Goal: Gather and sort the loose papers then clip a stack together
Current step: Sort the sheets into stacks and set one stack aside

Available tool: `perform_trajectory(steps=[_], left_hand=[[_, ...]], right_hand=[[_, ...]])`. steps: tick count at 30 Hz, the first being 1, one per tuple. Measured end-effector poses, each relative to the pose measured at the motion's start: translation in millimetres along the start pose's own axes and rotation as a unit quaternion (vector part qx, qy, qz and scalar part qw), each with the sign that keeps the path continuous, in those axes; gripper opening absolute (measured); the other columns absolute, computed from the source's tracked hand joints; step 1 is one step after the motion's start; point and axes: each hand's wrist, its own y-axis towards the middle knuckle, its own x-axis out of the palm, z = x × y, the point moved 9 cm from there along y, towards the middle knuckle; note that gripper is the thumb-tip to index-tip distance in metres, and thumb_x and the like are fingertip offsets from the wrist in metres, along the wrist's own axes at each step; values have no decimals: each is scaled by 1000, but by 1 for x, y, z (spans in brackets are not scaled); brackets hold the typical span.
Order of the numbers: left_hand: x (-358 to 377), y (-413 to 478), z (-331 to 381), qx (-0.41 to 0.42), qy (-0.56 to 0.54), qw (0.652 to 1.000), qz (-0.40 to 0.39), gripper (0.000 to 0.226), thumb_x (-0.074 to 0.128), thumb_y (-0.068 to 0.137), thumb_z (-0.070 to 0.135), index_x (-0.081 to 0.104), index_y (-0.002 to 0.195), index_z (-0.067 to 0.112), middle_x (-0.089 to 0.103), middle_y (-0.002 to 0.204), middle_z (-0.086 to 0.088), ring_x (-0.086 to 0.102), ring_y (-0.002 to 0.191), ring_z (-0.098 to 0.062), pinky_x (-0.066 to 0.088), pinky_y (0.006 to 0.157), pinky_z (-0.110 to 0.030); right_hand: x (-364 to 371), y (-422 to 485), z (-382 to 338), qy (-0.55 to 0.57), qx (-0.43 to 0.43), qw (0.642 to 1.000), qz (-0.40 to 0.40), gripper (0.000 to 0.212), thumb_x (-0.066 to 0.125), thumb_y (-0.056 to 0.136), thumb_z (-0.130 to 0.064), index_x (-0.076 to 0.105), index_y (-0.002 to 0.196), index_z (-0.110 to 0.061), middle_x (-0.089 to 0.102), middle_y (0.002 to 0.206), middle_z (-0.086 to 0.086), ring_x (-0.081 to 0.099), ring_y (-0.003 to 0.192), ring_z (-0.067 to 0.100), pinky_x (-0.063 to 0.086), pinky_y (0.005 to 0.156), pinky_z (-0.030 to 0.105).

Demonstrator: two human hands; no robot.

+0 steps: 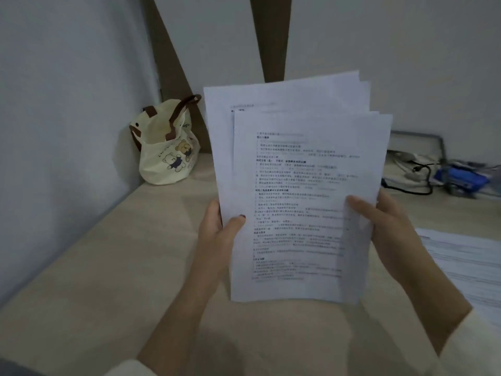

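Papers [298, 172], seemingly fanned, stand gripped between left hand [219, 230] and right hand [385, 226].

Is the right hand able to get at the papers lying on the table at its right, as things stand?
Probably yes: the loose papers lie just beside the right hand, with nothing between. But it grips the held stack, so it must release first.

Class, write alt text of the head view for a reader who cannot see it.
A left hand and right hand hold an uneven stack of printed papers above a pale desk, gripping its side edges. A cream bear-print tote bag sits in the back corner; more sheets lie at right.
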Motion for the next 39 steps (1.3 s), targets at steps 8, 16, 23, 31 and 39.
perform_trajectory(steps=[8, 16, 23, 31, 39], left_hand=[[57, -5, 24, 58, -8, 996, -62, 27, 55, 70, 14, 56, 96, 20, 69, 89, 9, 65, 77, 4, 49, 61, -12], [82, -17, 27, 61, 13, 995, -74, 29, 60, 82, 5, 58, 97, 30, 69, 87, 17, 66, 79, 5, 50, 62, -12], [73, -36, -9, -2, 35, 998, -61, 22, 60, 79, 14, 59, 99, 24, 71, 95, 6, 66, 94, -16, 54, 70, -27], [108, -38, -12, -29, 65, 994, -80, 29, 53, 88, 4, 52, 93, 33, 64, 100, 10, 62, 94, -10, 52, 77, -28], [220, -49, -40, -120, 76, 968, -205, 21, 50, 93, 14, 47, 111, 26, 63, 113, 0, 63, 102, -19, 53, 88, -40]], right_hand=[[-45, -34, -27, -43, -49, 997, 29, 44, 60, 80, -32, 56, 123, -25, 67, 118, -9, 63, 108, 10, 50, 90, 34], [-62, -49, -5, -42, 1, 993, 114, 31, 55, 90, -30, 59, 119, -23, 67, 112, -7, 62, 104, 14, 49, 93, 41], [-66, -67, 28, -46, 45, 993, 95, 35, 55, 89, -17, 54, 124, -25, 66, 117, -7, 60, 110, 15, 46, 96, 40], [-102, -65, 18, -95, 38, 983, 153, 21, 51, 91, -15, 58, 111, -17, 66, 105, -3, 61, 98, 16, 48, 76, 29], [-218, -80, 13, -176, 124, 949, 233, 16, 50, 92, -17, 51, 108, -22, 60, 89, -1, 56, 73, 15, 44, 62, 30]])
